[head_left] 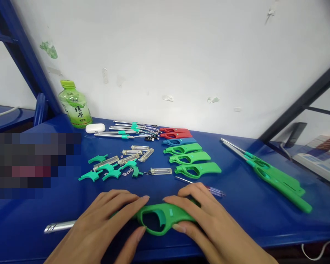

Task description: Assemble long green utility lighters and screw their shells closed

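Observation:
A green long-nosed lighter (169,216) lies across the front of the blue table, its silver tube (59,226) pointing left. My left hand (107,220) is closed around the trigger-loop end, thumb below and fingers above. Gripping the handle is my right hand (206,216), pinched over its top and bottom edges. A teal trigger shows inside the loop. Behind my right hand lies a screwdriver (216,191) with a clear purplish handle, partly hidden. Just beyond, a clear fuel tank (161,171) and a green handle shell (198,169) rest on the table.
Teal triggers (112,174) and more clear tanks (129,158) lie left of centre. Metal tubes with wires (126,128) sit behind them, near red shells (176,132) and a blue shell (178,141). Two assembled green lighters (280,179) are at right. A tea bottle (75,106) stands back left.

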Demonstrator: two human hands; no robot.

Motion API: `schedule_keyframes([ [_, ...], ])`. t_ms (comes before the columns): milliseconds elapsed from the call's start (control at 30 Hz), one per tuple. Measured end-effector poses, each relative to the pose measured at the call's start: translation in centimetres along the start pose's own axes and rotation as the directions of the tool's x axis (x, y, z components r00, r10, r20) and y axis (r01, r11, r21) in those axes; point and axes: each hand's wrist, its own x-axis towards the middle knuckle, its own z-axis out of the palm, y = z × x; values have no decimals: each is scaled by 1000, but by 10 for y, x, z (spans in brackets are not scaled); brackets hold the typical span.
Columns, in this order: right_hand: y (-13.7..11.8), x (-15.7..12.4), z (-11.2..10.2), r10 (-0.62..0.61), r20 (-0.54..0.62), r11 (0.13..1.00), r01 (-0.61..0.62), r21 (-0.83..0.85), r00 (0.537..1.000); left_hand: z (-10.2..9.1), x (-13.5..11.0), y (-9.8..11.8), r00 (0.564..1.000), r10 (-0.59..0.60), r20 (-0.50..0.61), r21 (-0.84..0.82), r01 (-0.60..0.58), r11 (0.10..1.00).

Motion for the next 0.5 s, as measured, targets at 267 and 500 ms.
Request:
schedule_keyframes([
  [267,1,-2,4,-3,-29,999,2,-34,1000,-2,6,0,998,38,45,-43,-36,998],
  [500,2,-2,9,-8,-49,999,5,-54,999,-1,5,-2,996,89,19,23,-89,996],
])
